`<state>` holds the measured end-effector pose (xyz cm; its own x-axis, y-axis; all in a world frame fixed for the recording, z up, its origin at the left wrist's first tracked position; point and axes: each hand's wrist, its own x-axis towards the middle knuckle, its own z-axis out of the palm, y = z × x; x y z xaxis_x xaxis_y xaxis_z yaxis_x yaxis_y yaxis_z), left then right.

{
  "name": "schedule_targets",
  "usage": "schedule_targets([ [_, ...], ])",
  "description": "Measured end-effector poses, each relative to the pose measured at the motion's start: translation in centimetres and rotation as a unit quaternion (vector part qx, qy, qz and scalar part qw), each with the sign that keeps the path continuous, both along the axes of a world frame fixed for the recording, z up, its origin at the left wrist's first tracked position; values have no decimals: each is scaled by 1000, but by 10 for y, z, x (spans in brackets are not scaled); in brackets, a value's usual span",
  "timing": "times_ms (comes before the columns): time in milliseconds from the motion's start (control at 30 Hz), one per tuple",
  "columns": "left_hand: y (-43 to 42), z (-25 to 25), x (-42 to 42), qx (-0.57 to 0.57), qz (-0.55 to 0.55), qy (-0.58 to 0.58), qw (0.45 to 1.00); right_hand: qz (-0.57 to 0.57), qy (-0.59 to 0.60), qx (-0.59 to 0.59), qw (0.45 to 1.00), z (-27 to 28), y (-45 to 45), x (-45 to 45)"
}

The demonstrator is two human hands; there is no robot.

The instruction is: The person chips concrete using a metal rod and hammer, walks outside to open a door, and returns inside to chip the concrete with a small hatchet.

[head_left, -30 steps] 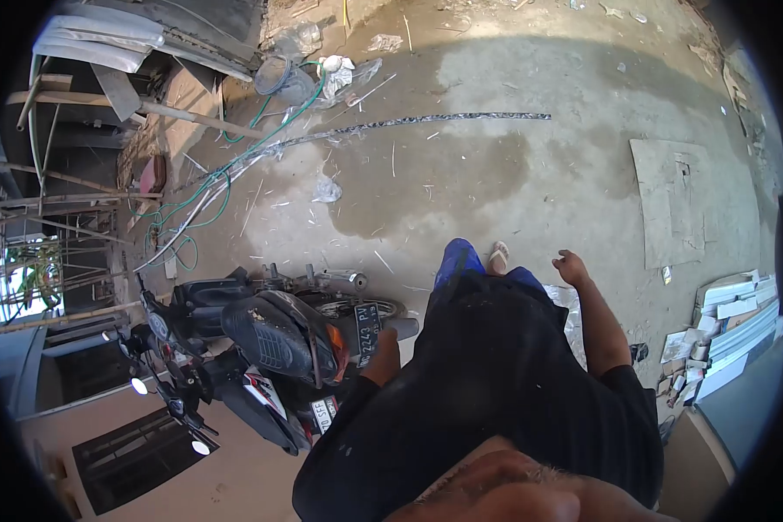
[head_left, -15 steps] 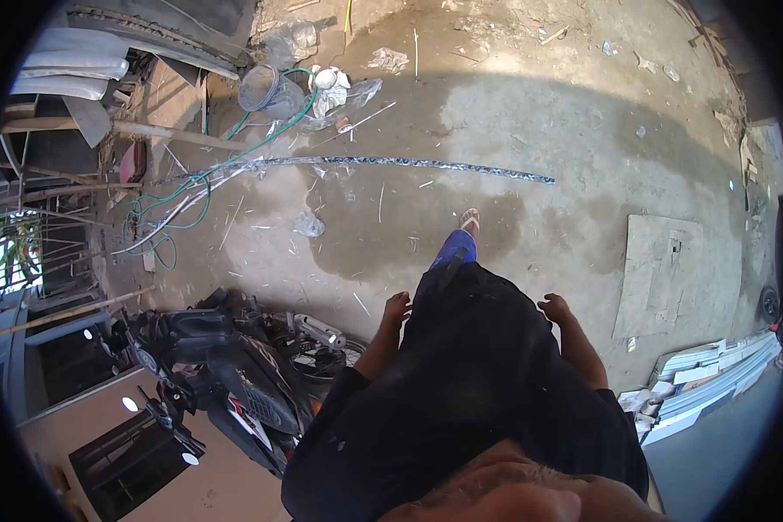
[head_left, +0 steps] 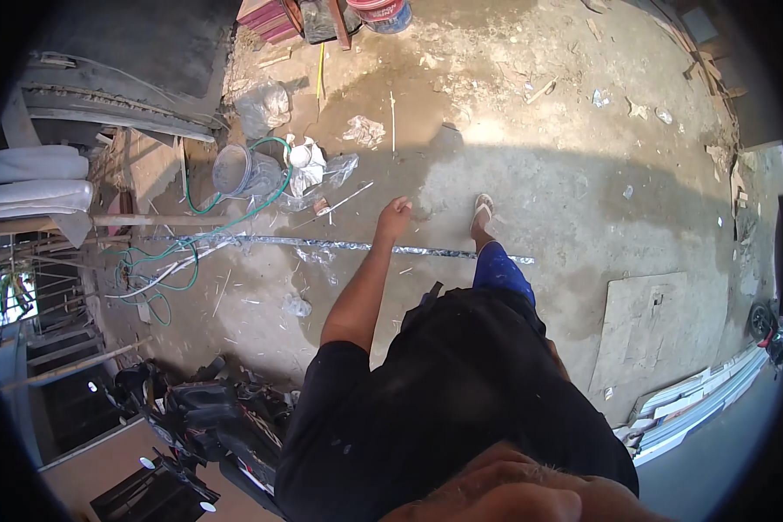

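My left hand [head_left: 395, 219] is stretched out ahead at the end of a bare forearm, over the wet concrete floor. Its fingers are loosely curled in, with nothing in them. Just below it in view, a long patterned strip [head_left: 444, 252] lies across the floor, passing behind my forearm. My right hand is hidden by my dark shirt; only a sliver of skin shows at my right side. One foot in a flip-flop [head_left: 484, 205] is forward on the floor, below a blue trouser leg [head_left: 501, 271].
Left of the strip lie a green hose [head_left: 265, 202], a grey bucket [head_left: 232, 170] and plastic scraps. A motorcycle [head_left: 209, 418] stands at lower left. On the right are a flat board [head_left: 639, 326] and stacked pale strips [head_left: 705, 391]. A red-and-blue bucket [head_left: 381, 13] stands far ahead.
I have moved forward, and the strip is now closer. My left hand has swung forward from my side. My right hand has gone out of sight behind my body. Another foot is in front.
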<state>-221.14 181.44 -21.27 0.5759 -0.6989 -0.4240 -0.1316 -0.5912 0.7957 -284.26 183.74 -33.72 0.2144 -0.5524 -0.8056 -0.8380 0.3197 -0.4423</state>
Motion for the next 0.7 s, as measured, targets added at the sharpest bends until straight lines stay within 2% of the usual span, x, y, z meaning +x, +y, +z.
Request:
schedule_targets([
  [67,-20,-31,9,-20,18,9,1000,31,17,17,999,-9,-57,25],
  [100,-22,-46,11,12,29,15,999,47,26,29,998,-7,-90,41],
  [133,-26,-28,5,58,11,-2,998,62,38,38,997,0,-126,61],
  [200,4,-108,3,163,66,40,984,190,51,18,980,-10,-203,87],
  [233,2,-92,-4,268,66,126,953,289,57,-23,955,-24,-251,103],
  [267,-3,-83,-14,327,94,143,929,359,63,-78,928,-29,-301,125],
  [300,-8,-75,-23,384,121,160,901,130,19,-95,987,11,-345,159],
  [333,25,-126,-23,220,-39,113,968,124,49,-119,984,79,-392,215],
  [367,7,-92,-33,138,-55,87,985,153,34,-172,973,83,-437,240],
  [500,-50,-76,-30,124,-46,117,984,166,-41,-184,968,120,-586,350],
  [567,-87,-88,-18,122,-45,119,984,181,-52,-222,957,124,-641,400],
  [667,-167,-108,29,96,-68,84,989,280,-82,-222,930,119,-701,459],
  [700,-198,-116,51,85,-82,61,991,293,-53,-207,932,115,-715,478],
])
